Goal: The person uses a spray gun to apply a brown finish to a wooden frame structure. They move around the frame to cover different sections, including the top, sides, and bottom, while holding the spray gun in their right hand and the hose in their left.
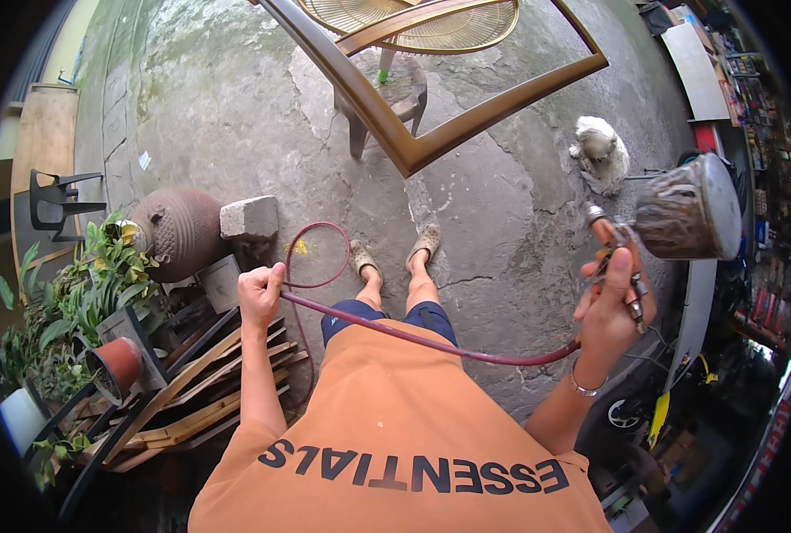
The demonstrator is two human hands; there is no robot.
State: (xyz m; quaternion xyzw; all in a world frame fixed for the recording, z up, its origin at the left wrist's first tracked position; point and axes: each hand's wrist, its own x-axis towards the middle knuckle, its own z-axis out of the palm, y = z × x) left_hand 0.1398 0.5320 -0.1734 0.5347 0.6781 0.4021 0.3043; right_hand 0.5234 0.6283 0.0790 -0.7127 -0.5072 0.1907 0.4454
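My right hand (615, 306) grips a spray gun (610, 240), whose stained metal paint cup (688, 209) sticks out to the right. From the gun's lower end a dark red air hose (440, 345) sags across in front of my shirt to my left hand (260, 295). The left fingers are closed round the hose, which loops on beyond the fist and drops toward the floor. Ahead of me, a brown-finished chair frame (453, 133) with a round woven panel (413, 22) is raised above the ground, apart from both hands.
A small worn stool (395, 111) stands under the frame. Left are a clay jar (182, 233), a concrete block (249, 218), potted plants (67, 293) and stacked wood strips (191, 400). A whitish bundle (601, 155) lies on the right, before crowded shelves (759, 178).
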